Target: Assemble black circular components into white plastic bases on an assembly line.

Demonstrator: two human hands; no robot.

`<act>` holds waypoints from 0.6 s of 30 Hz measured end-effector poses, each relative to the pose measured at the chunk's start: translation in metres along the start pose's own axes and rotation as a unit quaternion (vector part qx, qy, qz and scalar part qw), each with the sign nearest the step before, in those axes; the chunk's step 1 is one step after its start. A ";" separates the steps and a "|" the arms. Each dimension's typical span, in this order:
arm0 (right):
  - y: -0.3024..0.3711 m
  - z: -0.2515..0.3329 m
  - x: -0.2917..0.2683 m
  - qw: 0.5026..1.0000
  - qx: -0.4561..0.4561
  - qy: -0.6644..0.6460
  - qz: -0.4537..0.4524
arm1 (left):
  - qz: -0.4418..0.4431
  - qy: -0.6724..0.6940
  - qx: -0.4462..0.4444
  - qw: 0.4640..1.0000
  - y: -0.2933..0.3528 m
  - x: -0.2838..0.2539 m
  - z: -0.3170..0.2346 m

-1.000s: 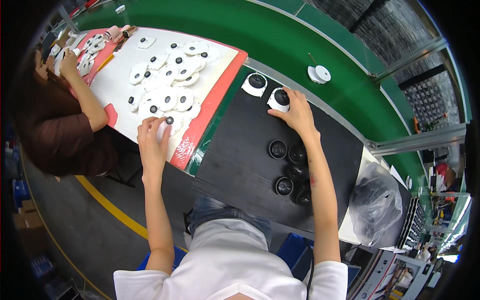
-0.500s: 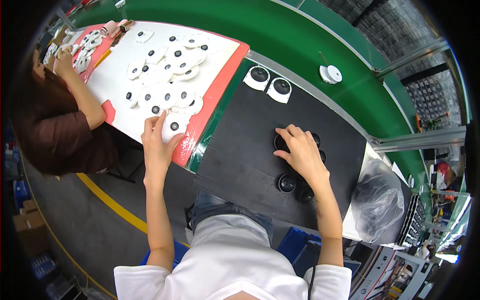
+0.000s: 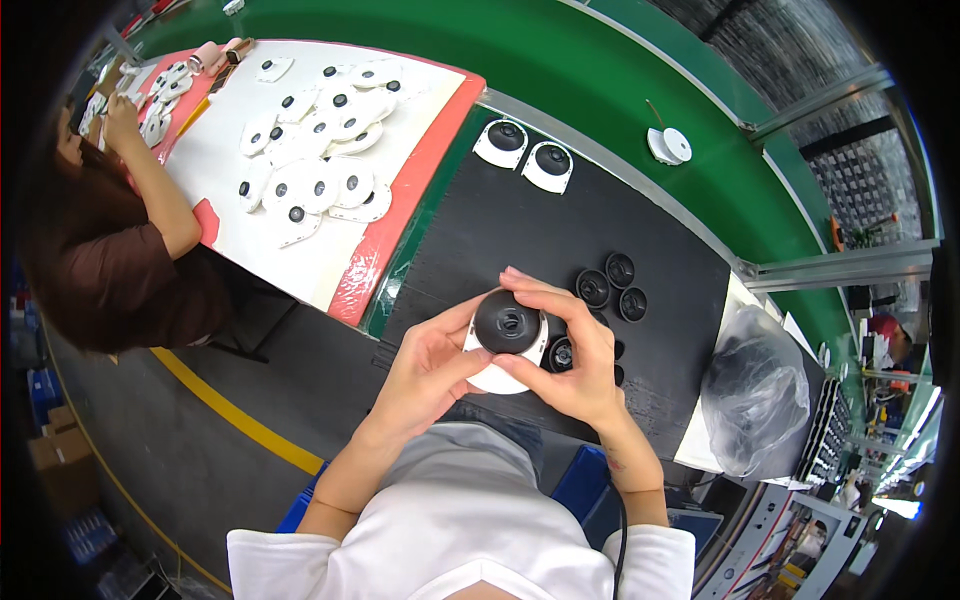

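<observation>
Close in front of me, both hands are closed around a white plastic housing with a round black dome cover on its face. My left hand grips it from the left, its thumb at the lower edge of the cover. From the right, my right hand holds the cover, fingers over the top and thumb at its lower rim. Whether the cover is seated is hidden. Several loose black covers lie on the black mat beside my right hand. Two white housings with black covers stand at the mat's far edge.
On the left, a white-topped table with a red border carries many white housings. A co-worker sits at its left side. A clear plastic bag lies right of the black mat. Beyond runs a green conveyor.
My left hand has brought a white housing from the left table to my front. My right hand has taken a black cover from the mat and put it against the housing.
</observation>
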State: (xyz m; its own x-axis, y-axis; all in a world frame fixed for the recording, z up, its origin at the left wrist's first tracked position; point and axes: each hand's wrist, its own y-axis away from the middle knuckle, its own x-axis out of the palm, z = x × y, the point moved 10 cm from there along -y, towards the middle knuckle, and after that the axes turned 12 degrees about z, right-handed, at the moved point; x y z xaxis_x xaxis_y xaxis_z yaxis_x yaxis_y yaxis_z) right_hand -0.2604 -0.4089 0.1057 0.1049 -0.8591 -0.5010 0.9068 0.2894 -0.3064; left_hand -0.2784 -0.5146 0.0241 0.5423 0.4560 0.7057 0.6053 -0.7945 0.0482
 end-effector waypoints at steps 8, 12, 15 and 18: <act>0.009 0.026 -0.015 0.999 0.021 0.042 0.000 | 0.136 0.271 -0.008 0.953 -0.001 0.026 0.022; 0.012 0.032 -0.017 0.999 0.000 0.035 0.010 | 0.161 0.301 -0.010 0.940 0.000 0.033 0.021; 0.008 0.037 -0.019 0.998 0.011 0.058 0.011 | 0.171 0.299 -0.004 0.939 0.001 0.035 0.020; 0.011 0.042 -0.020 0.994 0.032 0.101 0.006 | 0.164 0.244 0.007 0.956 0.002 0.031 0.021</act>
State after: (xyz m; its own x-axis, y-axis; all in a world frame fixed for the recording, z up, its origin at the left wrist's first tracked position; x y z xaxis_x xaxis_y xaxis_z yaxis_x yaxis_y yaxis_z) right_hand -0.2355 -0.4061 0.1469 0.0385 -0.7514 -0.6587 0.9306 0.2671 -0.2503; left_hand -0.2479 -0.4937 0.0316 0.3703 -0.0610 0.9269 0.4593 -0.8553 -0.2398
